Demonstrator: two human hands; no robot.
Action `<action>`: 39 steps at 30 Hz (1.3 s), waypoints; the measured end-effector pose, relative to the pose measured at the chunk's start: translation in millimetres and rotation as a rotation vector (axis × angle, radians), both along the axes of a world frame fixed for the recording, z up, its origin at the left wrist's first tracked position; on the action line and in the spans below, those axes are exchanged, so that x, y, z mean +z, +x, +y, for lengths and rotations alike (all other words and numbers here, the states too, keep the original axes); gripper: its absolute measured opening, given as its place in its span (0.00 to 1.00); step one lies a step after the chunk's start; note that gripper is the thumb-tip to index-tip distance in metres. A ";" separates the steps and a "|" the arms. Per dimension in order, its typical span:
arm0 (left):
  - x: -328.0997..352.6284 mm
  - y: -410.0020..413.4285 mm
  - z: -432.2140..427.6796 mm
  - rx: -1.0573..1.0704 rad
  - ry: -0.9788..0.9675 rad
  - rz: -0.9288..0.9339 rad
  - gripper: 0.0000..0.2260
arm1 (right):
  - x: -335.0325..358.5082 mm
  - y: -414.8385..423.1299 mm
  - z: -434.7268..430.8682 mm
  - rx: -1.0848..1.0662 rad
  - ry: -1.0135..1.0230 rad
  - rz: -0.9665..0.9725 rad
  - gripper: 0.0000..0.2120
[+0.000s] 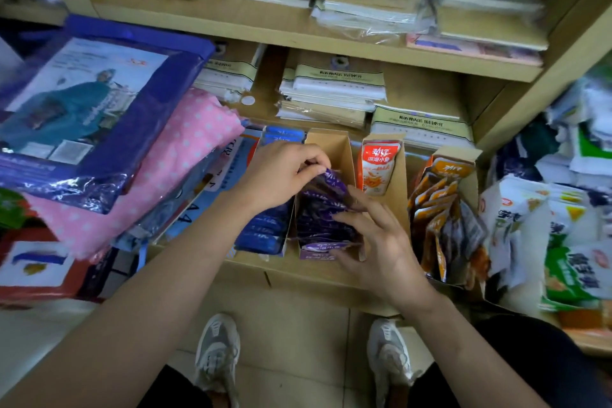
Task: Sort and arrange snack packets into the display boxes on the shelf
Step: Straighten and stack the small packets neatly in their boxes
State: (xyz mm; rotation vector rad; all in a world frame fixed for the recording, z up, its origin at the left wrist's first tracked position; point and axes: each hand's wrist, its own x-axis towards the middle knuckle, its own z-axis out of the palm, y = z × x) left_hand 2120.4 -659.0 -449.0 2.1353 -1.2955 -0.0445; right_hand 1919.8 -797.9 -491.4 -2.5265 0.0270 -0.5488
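The left hand (pixel 281 172) pinched a purple packet (pixel 332 177) above the cardboard display box (pixel 331 142); the right hand (pixel 381 242), fingers spread, pressed the purple stack (pixel 321 222) inside it.

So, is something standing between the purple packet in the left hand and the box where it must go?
Nothing visible does. The left hand pinches the purple packet right over the open box, whose rear part is free. The right hand rests its fingers on the packets already inside, nearer the front.

Along the front edge of our shelf (pixel 288 267) we see four display boxes (pixel 331 146) side by side, holding blue packets (pixel 265 225), purple packets (pixel 321 222), one red-orange packet (pixel 377 169) and orange packets (pixel 437 195). Paper stacks (pixel 331 93) lie behind.
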 end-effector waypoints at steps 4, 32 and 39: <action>-6.9 17.3 -18.8 0.116 -0.095 -0.100 0.05 | -0.4 1.1 3.3 -0.033 -0.020 0.044 0.22; 11.9 22.4 1.1 0.123 -0.177 0.171 0.15 | 29.6 73.1 -33.5 -0.176 0.223 0.175 0.33; -21.4 -37.7 14.5 0.313 0.029 -0.176 0.37 | 12.7 68.5 -19.1 -0.235 0.392 0.024 0.40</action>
